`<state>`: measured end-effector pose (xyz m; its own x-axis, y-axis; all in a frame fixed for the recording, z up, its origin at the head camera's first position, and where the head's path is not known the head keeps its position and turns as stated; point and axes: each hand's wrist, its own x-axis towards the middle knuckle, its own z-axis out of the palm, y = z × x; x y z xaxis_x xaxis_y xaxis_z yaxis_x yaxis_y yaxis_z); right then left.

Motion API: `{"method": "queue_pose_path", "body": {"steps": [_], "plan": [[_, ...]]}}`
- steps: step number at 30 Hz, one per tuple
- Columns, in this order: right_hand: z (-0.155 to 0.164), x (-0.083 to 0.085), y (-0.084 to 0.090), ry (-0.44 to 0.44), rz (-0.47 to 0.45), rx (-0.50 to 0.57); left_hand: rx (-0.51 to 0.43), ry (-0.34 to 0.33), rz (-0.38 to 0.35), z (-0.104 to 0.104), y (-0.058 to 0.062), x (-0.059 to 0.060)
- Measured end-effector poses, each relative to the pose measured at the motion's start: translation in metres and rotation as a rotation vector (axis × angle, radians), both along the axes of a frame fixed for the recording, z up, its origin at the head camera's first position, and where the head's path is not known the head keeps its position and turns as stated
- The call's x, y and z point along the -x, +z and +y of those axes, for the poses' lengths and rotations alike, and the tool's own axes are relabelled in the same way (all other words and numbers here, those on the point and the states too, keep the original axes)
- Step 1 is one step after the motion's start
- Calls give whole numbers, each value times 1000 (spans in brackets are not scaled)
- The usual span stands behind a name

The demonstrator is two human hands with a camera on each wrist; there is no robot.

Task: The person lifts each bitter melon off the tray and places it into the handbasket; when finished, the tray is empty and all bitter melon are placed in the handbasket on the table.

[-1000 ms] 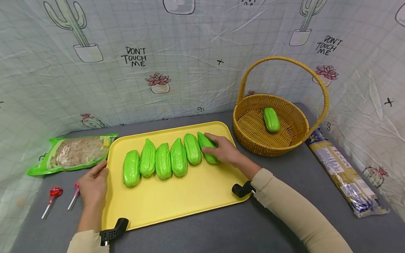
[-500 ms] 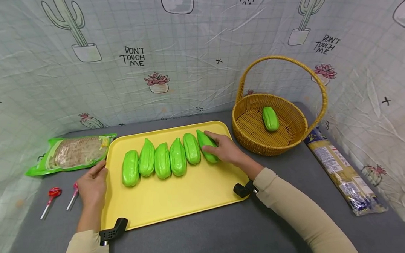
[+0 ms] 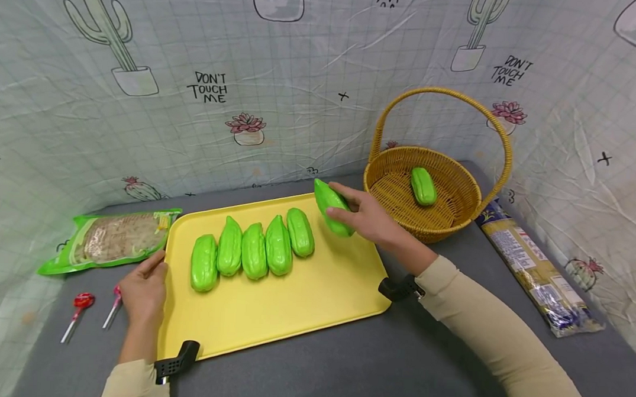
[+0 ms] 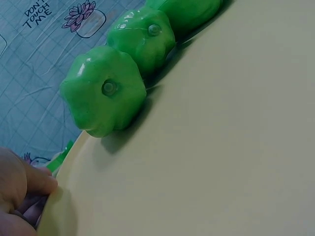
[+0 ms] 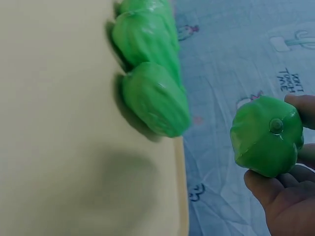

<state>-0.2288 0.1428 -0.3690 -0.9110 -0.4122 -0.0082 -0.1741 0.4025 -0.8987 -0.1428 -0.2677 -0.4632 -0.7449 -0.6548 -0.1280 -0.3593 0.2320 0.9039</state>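
Right hand (image 3: 372, 221) fingers gripping green gourd (image 3: 332, 208) above yellow tray (image 3: 292, 304) — left hand (image 3: 144, 288) relaxed, touching tray edge

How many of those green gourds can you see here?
7. Five lie in a row on the yellow tray, one green gourd is held in the right hand, and one lies in the wicker basket. None seem hidden.

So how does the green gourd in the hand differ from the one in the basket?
The held gourd is gripped by the right hand and lifted over the tray; the basket gourd lies loose on the basket floor. The held one tilts, the other lies flat. Both are glossy, ridged and green.
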Motion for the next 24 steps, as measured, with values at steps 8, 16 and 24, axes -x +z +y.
{"method": "queue_pose_path", "body": {"steps": [8,16,24], "plan": [[34,11,16,-93,-13,65,-5,1,5,0,0,0],[70,23,12,-187,-39,57,-7,10,13,0,-1,1],[95,39,4,-284,-110,53,5,19,3,1,-1,1]]}}
